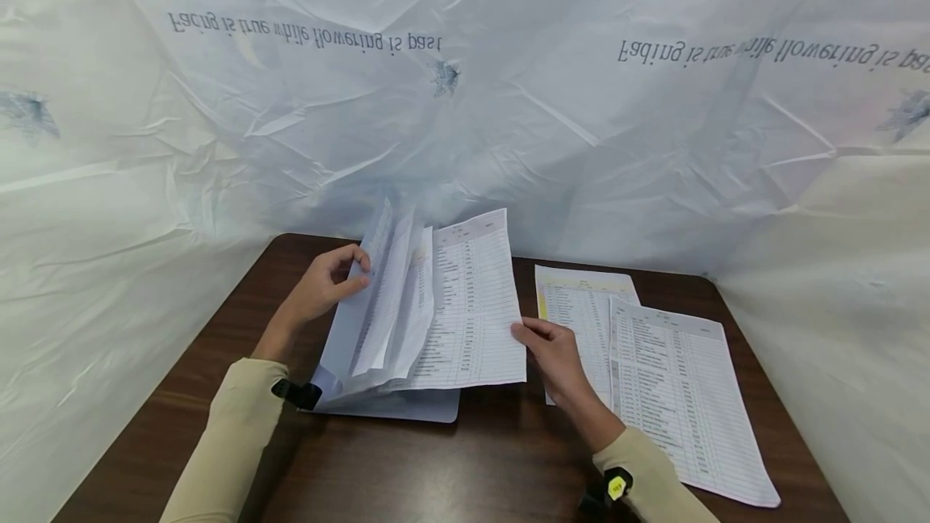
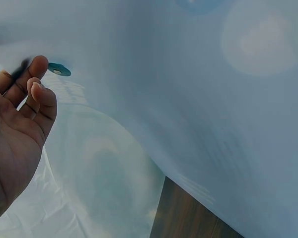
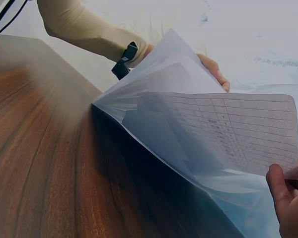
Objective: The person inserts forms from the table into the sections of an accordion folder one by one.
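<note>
A pale plastic document folder lies opened on the table, several loose sheets standing fanned inside it. My left hand holds up the folder's raised cover at its left edge; in the right wrist view, the left fingers show over that edge. A small teal disc sits by the left fingertips in the left wrist view. Between thumb and fingers, my right hand pinches the right edge of a printed table sheet. That sheet is lifted and bowed, its left side among the folder's papers.
Two printed sheets overlap on the right: one with a yellow strip and a ruled one over its edge. They rest on a dark wood table. White sheeting with printed lettering hangs behind and at both sides.
</note>
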{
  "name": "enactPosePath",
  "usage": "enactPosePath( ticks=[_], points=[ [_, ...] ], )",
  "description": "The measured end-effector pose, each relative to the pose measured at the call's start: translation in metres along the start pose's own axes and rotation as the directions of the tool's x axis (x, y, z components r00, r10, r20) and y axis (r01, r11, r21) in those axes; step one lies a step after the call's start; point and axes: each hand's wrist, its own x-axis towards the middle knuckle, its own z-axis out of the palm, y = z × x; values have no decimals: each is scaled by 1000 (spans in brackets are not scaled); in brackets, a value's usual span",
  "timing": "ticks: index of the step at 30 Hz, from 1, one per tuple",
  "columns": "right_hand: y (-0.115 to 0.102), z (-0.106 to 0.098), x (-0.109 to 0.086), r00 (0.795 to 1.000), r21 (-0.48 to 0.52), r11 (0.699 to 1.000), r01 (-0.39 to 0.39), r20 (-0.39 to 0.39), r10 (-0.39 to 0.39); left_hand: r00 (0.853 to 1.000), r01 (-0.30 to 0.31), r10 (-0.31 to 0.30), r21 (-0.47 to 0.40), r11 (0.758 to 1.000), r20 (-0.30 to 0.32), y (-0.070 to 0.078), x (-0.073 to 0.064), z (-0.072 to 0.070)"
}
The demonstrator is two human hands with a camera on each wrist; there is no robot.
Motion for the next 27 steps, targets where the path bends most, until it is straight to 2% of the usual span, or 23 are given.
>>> enactPosePath(
  ticks=[8, 19, 23, 27],
  points=[
    [1, 9, 2, 999, 52, 999, 16, 38, -18, 1000, 1, -1, -6, 1000, -4, 0, 0, 0],
    [-2, 18, -1, 996, 94, 995, -32, 87, 24, 1000, 1, -1, -8, 1000, -3, -2, 0, 2],
    [-2, 20, 0, 995, 76, 997, -27, 101, 20, 1000, 5, -5, -9, 1000, -1, -1, 0, 1],
    [-1, 22, 1, 993, 16, 1000, -8, 120, 6, 1000, 9, -9, -9, 1000, 1, 0, 0, 1]
  ],
)
